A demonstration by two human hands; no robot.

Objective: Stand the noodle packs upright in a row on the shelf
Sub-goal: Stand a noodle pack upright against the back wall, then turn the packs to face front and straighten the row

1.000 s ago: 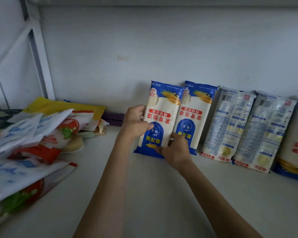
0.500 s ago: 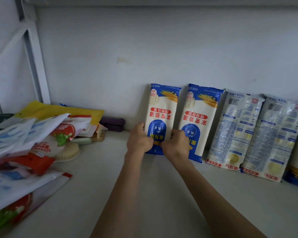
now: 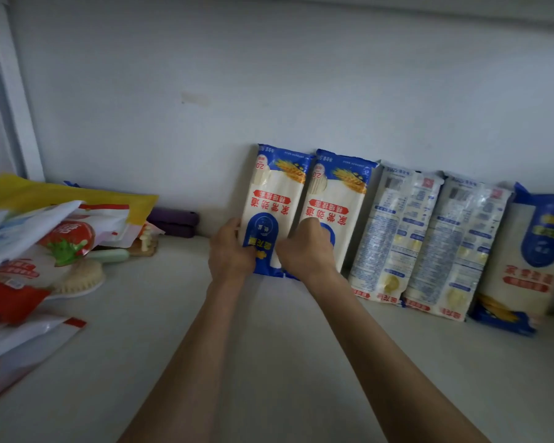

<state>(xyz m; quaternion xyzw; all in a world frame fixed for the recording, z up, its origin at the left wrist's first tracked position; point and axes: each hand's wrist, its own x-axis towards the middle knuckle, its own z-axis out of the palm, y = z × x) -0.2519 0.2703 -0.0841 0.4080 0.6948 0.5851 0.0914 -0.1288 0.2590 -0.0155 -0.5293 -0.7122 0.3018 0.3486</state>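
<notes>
Several noodle packs lean upright against the white back wall in a row. The leftmost pack [image 3: 274,199], blue and cream with upside-down print, stands between my hands. My left hand [image 3: 229,252] grips its lower left edge. My right hand [image 3: 307,251] presses its lower right edge and overlaps the second blue-and-cream pack [image 3: 338,193]. To the right stand two clear packs showing printed backs [image 3: 394,231] [image 3: 458,244], then another blue-and-cream pack [image 3: 531,251] at the far right.
A heap of loose packets [image 3: 39,238], red, white and yellow, lies on the shelf [image 3: 269,346] at the left, with a brush [image 3: 80,276] beside it. A dark purple object [image 3: 173,220] sits against the wall. A white shelf post [image 3: 10,100] rises at the far left.
Both hands slid down to the bottom of the leftmost pack and pushed it more upright, close against the second pack. The view shifted slightly left.
</notes>
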